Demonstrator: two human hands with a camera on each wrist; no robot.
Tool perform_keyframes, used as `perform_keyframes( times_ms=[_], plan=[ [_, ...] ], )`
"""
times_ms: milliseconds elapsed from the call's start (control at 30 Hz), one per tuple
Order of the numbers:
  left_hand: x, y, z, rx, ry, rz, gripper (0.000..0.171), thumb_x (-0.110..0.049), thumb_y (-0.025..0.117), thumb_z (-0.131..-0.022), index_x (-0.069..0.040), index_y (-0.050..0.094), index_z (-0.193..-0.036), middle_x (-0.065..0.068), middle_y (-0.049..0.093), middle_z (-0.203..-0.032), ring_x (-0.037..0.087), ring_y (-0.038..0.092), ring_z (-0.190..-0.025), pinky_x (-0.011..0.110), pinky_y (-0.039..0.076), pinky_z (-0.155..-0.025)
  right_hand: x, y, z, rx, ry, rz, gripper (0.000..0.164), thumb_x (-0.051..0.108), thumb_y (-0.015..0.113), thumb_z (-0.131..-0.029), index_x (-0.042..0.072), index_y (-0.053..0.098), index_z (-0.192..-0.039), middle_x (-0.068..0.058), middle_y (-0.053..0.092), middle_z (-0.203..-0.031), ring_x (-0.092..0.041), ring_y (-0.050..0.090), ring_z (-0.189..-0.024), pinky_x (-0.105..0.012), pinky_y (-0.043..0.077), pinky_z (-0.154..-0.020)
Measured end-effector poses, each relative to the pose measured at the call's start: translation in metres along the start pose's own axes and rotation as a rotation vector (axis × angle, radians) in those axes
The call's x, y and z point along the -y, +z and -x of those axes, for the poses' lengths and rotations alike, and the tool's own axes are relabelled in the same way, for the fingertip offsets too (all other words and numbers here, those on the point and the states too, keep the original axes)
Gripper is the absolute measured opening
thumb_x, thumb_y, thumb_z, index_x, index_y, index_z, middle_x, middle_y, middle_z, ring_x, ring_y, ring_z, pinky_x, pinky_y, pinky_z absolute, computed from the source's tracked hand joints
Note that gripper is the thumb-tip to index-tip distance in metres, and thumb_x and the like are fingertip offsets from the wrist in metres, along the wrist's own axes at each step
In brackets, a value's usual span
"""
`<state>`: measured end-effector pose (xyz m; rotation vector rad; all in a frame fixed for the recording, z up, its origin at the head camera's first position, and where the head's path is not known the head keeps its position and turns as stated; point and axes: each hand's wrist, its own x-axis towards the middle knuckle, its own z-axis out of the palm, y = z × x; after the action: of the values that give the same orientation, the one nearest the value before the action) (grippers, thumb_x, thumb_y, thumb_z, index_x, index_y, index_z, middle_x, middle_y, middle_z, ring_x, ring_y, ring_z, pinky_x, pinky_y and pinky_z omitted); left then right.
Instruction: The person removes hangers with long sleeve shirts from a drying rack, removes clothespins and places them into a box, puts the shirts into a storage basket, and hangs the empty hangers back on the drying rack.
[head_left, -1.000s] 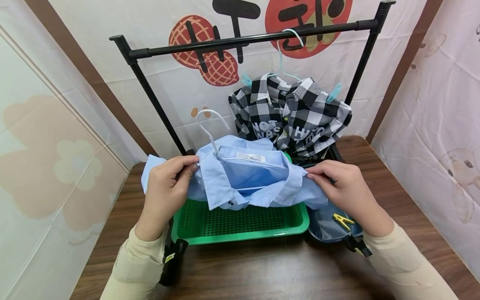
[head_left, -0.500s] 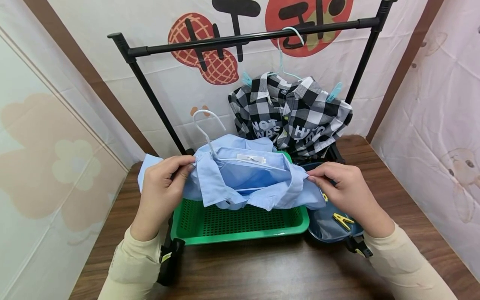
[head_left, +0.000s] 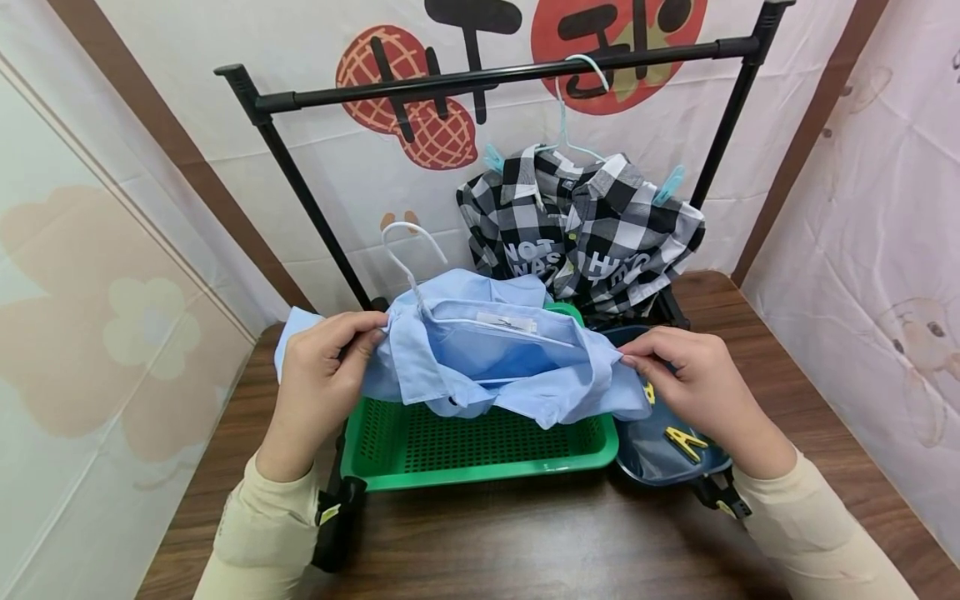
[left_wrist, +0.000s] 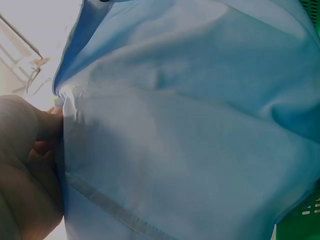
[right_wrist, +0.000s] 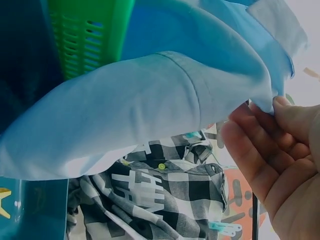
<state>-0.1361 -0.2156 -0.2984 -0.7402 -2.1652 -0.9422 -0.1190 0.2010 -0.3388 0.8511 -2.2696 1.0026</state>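
Observation:
A light blue collared shirt (head_left: 480, 292) is stretched between both hands above a green basket (head_left: 480, 477). Inside its neck sits a white hanger (head_left: 408, 258), the hook standing up at the left of the collar. My left hand (head_left: 322, 383) pinches the shirt's left shoulder between thumb and fingers. At the opposite shoulder my right hand (head_left: 693, 387) pinches the cloth. In the left wrist view the shirt (left_wrist: 175, 130) fills most of the picture beside the left hand (left_wrist: 27, 170). The right wrist view has the thumb and fingers of the right hand (right_wrist: 280, 155) on the shirt's edge.
Behind, a black rack (head_left: 450, 83) carries a black-and-white checked shirt (head_left: 592, 233) on a pale blue hanger (head_left: 564, 125), with a light blue clothespin (head_left: 669, 185) at each shoulder. A dark blue tray (head_left: 645, 454) with yellow clothespins (head_left: 686, 443) lies right of the basket on the wooden table (head_left: 525, 550).
The left hand has shifted slightly left and the right hand slightly right. The hanger's hook has moved a little left, and the collar's front has shifted.

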Motion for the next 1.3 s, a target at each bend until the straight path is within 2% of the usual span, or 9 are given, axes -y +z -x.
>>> perform_keyframes(
  times_ms=[267,500,800,900,1033,1133,1300],
  plan=[
    [0.0,-0.006,0.001,-0.001,0.005,-0.021,0.018,0.006,0.074,-0.089,-0.005,0.077,-0.103,0.005,0.076,-0.098,0.007,0.063,-0.082,0.013,0.045,-0.073,-0.005,0.002,0.003,0.019,0.014,0.038,0.027,-0.008,0.078,-0.084,0.016,0.079,-0.097,0.002,0.076,-0.091,-0.004,0.062,-0.073,-0.012,0.047,-0.062],
    [0.001,-0.008,0.001,-0.029,0.007,-0.018,0.018,0.006,0.072,-0.09,-0.006,0.078,-0.103,0.004,0.076,-0.096,0.006,0.062,-0.082,0.014,0.045,-0.073,-0.009,0.005,0.005,0.034,-0.017,0.113,0.027,-0.008,0.08,-0.082,0.014,0.078,-0.098,0.003,0.076,-0.092,-0.006,0.064,-0.077,-0.007,0.05,-0.072],
    [0.009,-0.013,0.003,-0.051,-0.058,0.002,0.016,0.008,0.071,-0.091,-0.003,0.078,-0.1,0.007,0.076,-0.094,0.0,0.063,-0.085,0.011,0.046,-0.075,-0.016,0.005,0.006,0.019,-0.039,0.147,0.026,-0.007,0.081,-0.082,0.014,0.078,-0.096,0.005,0.074,-0.089,-0.005,0.063,-0.075,-0.01,0.049,-0.07],
    [0.01,-0.013,0.003,-0.039,-0.067,0.014,0.014,0.007,0.071,-0.091,-0.002,0.077,-0.101,0.008,0.076,-0.096,0.0,0.064,-0.086,0.012,0.047,-0.076,-0.019,0.007,0.006,0.023,-0.038,0.139,0.025,-0.006,0.08,-0.083,0.014,0.077,-0.096,0.006,0.074,-0.09,-0.005,0.062,-0.075,-0.01,0.048,-0.068],
    [0.011,-0.011,0.005,-0.059,-0.074,0.017,0.013,0.007,0.071,-0.091,-0.001,0.077,-0.099,0.009,0.076,-0.096,0.0,0.064,-0.087,0.011,0.048,-0.077,-0.021,0.011,0.006,0.041,-0.04,0.149,0.023,-0.005,0.08,-0.083,0.014,0.077,-0.096,0.005,0.074,-0.091,-0.006,0.064,-0.078,-0.011,0.049,-0.07],
    [0.011,-0.01,0.006,-0.077,-0.081,0.029,0.012,0.008,0.071,-0.091,0.0,0.076,-0.098,0.01,0.076,-0.094,-0.001,0.063,-0.083,0.011,0.048,-0.074,-0.019,0.013,0.007,0.056,-0.049,0.189,0.021,-0.003,0.081,-0.083,0.013,0.076,-0.096,0.003,0.074,-0.092,-0.008,0.066,-0.08,-0.017,0.054,-0.072],
    [0.01,-0.006,0.005,-0.103,-0.103,0.053,0.012,0.008,0.071,-0.091,0.0,0.077,-0.098,0.009,0.076,-0.092,-0.001,0.062,-0.08,0.011,0.047,-0.07,-0.013,0.015,0.008,0.079,-0.032,0.243,0.02,0.0,0.081,-0.084,0.012,0.075,-0.098,0.002,0.074,-0.094,-0.01,0.067,-0.08,-0.033,0.061,-0.071]
  ],
)
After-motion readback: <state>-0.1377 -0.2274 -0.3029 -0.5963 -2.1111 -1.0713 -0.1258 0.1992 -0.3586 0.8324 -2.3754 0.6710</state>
